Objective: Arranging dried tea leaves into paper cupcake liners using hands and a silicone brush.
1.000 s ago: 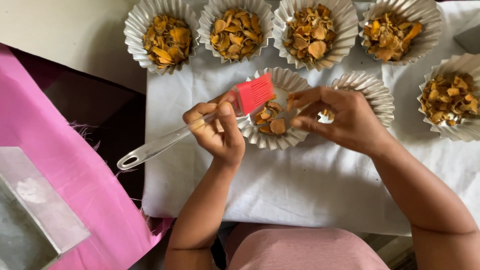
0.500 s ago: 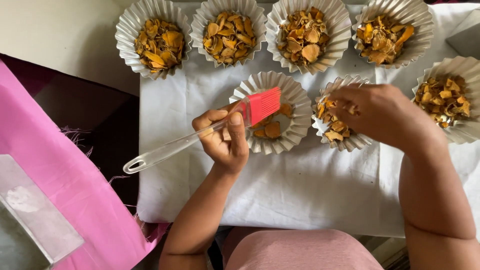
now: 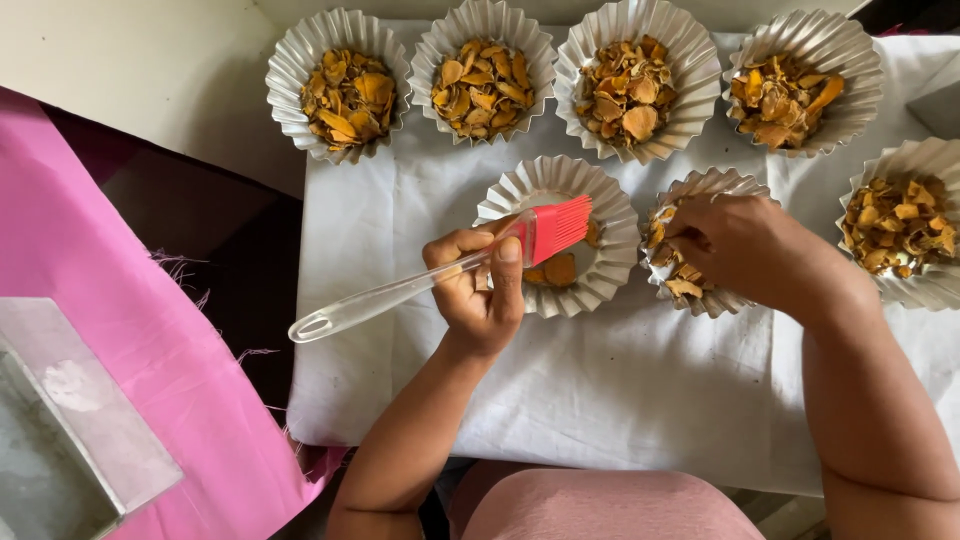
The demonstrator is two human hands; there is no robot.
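Observation:
My left hand [image 3: 478, 290] grips a brush [image 3: 380, 296] with a clear handle and red bristles; the bristles hang over a fluted foil cup [image 3: 608, 262] that holds only a few orange dried slices. My right hand [image 3: 745, 245] rests palm down in the neighbouring foil cup [image 3: 700, 297], fingers among its orange slices. Both cups stand on a white cloth [image 3: 620, 400].
Several more foil cups full of orange slices line the back of the cloth, such as one at the far left [image 3: 340, 90], and another stands at the right edge [image 3: 905, 225]. A pink cloth [image 3: 110, 300] and a metal tray [image 3: 70, 440] lie to the left.
My right hand moved right from the near-empty cup into the neighbouring cup and settled there. My left hand with the brush stayed over the near-empty cup.

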